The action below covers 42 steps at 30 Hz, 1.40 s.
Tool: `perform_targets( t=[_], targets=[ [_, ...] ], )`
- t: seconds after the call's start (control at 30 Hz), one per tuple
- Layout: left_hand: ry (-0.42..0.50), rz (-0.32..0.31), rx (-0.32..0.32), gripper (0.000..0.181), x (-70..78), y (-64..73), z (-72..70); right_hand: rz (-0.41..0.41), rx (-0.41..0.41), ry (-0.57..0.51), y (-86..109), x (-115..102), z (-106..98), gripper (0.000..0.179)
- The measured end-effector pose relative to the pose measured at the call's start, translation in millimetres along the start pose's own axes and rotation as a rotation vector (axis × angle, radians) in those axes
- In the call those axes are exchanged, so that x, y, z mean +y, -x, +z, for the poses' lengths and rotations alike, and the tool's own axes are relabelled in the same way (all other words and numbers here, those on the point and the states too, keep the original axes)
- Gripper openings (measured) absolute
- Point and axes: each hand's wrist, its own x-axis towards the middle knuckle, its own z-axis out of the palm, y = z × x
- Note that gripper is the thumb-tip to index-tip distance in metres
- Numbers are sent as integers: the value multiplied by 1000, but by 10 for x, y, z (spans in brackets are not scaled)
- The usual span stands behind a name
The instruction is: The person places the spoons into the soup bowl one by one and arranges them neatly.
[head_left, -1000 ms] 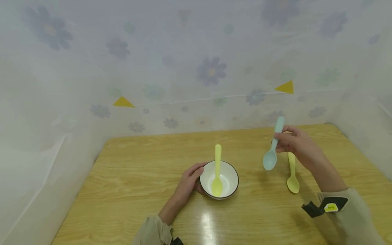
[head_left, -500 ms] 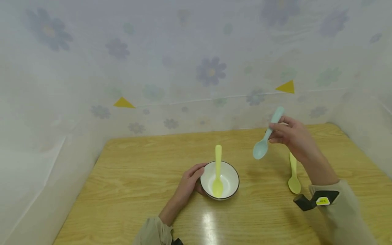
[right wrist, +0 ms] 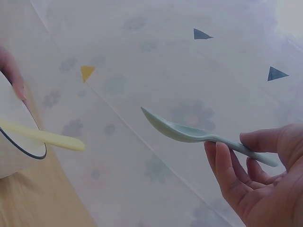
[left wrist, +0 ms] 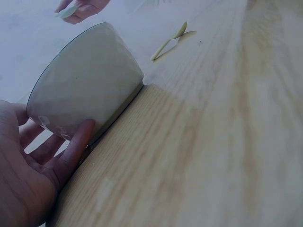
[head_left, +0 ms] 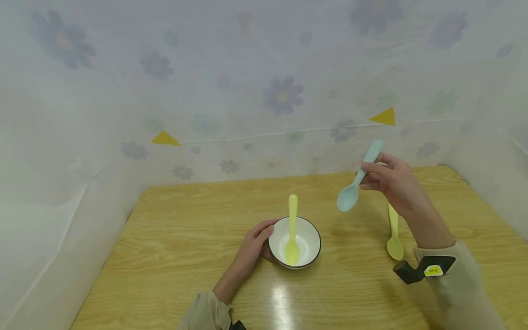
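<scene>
My left hand (head_left: 250,245) grips the left side of a white bowl (head_left: 309,233) with a dark rim; the left wrist view shows fingers along the outer wall. A yellow spoon (head_left: 292,251) leans in the bowl, its handle sticking out past the far rim. Up in the air at the right, my right hand (head_left: 392,185) pinches a pale blue spoon (right wrist: 180,132) by the handle between thumb and fingers. That spoon's head points left and down toward the bowl. A second yellow spoon (head_left: 394,247) lies on the table below my right forearm, its handle end partly hidden.
The wooden table (head_left: 189,220) ends at a pale flowered sheet (head_left: 231,91) hung behind it, with more sheeting at both sides. Yellow triangles (head_left: 166,138) are stuck on the back sheet. A black wrist strap (head_left: 437,266) sits on my right sleeve.
My right hand has moved left and up with the pale blue spoon, which tilts more now; the motion slows in the last half second. The left hand and bowl stay in place.
</scene>
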Motion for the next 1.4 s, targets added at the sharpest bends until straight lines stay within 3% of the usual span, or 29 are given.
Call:
perform_targets(
  t=[0.27,0.63,1.4],
  targets=[
    [-8,2,7,40,14,-7,0,3,0,-27,-29,56,70,15],
    [-21,1,1,39,-6,-7,28,69,6,64,-27,181,161,4],
    [21,-18,-15,42,-3,-1,50,143,-35,231,-55,328,266,8]
  ],
)
